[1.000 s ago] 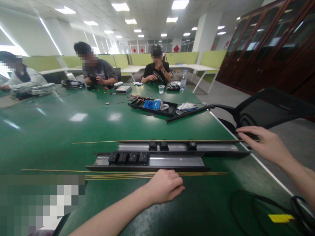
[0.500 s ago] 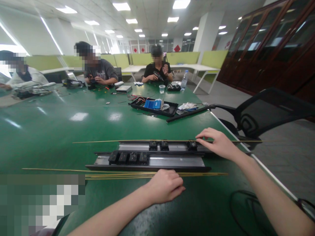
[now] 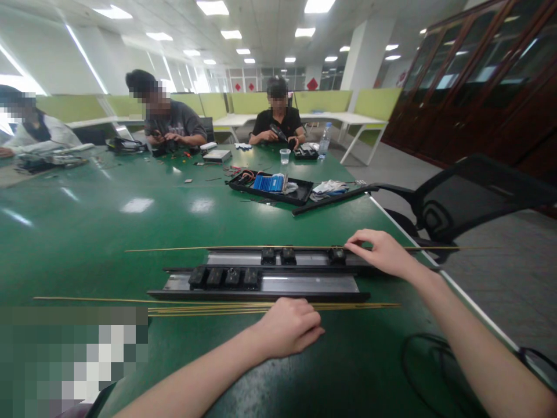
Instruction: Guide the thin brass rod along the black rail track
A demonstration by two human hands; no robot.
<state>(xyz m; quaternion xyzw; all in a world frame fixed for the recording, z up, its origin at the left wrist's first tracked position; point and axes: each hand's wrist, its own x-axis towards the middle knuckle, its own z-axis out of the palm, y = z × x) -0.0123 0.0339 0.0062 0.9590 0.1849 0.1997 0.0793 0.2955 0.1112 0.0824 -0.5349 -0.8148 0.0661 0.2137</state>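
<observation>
Shifted leftward from a second ago, the right hand (image 3: pixel 383 251) narrowly pinches the long rod (image 3: pixel 243 248), which extends both sides of its fingers (image 3: pixel 359 251), a black block (image 3: pixel 337 255) just left of them. The left hand (image 3: pixel 291 326) curls, covering part of the rod bundle (image 3: pixel 217 309); whether gripping, I cannot tell. Uneven pulling could bend the rod.

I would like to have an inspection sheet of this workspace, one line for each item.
Surface: green table, glossy, reflecting lights.
Job's things: near rail with four black blocks; far rail with three; single rod along the far rail; rod bundle before the near one.
Clutter: black tray, gloves, cup, bottle.
Hands: left hand over the bundle; right hand at the single rod, grip unclear.
Cables: black cable, lower right.
Surroundings: three people opposite; chair and cabinets right.
</observation>
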